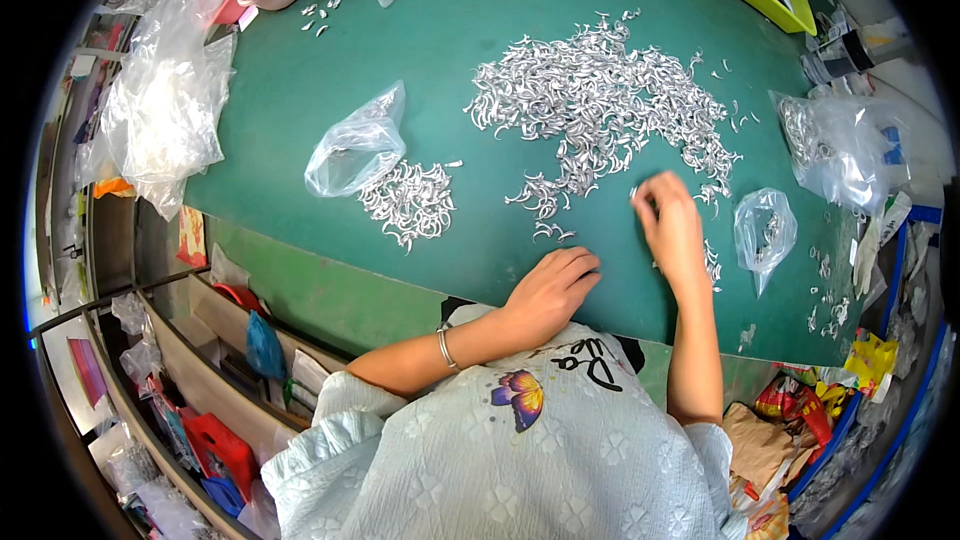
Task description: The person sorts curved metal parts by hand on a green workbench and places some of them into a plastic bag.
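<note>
Bright, fairly even light on flat green desk (430, 40). White glare on crumpled clear plastic bag (165, 110), left. Fisheye bends straight edges; corners black.

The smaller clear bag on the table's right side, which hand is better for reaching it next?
Right, probably: the right hand is nearer the smaller clear bag. The left hand is by the table's front edge, farther off, and would likely have to cross the right forearm.
</note>
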A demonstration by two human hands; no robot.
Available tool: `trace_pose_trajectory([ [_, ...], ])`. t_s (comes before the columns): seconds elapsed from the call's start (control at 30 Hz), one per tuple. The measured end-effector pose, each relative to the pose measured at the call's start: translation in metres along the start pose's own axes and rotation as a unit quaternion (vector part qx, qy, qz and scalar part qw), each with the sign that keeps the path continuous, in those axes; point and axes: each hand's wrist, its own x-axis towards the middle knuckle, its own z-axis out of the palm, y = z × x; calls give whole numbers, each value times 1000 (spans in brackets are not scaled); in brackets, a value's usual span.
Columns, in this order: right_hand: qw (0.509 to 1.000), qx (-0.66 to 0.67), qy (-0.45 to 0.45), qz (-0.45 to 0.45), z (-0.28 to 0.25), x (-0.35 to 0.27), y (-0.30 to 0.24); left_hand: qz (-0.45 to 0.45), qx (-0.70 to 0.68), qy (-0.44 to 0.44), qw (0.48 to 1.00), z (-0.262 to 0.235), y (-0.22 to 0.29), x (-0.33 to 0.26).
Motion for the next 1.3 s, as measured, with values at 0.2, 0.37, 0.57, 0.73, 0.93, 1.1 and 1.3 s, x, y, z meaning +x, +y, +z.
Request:
trace_pose_trajectory([
  [0.2, 947, 184, -261, 30, -9, -30, -35, -27, -67, 91, 993, -1, 6, -6],
  [0.37, 996, 80, -8, -39, 15, 4, -35, -1, -15, 65, 998, -6, 13, 8],
  [0.57, 995, -53, -22, -84, 19, -8, -25, -5, -11, 22, 1000, 1, 3, 1],
  [0.73, 979, -198, -55, 5, -19, -47, -22, -21, -17, 35, 999, -9, 3, -11],
  [0.93, 991, -20, 22, -131, 3, -15, -46, -38, 10, 51, 998, -15, 2, -19],
  [1.1, 987, -19, -9, -158, 44, -4, -45, -73, 54, 77, 993, -28, -8, -29],
  [1.3, 994, -45, -71, -63, 3, -37, -23, -138, 119, 129, 975, -49, -20, -48],
])
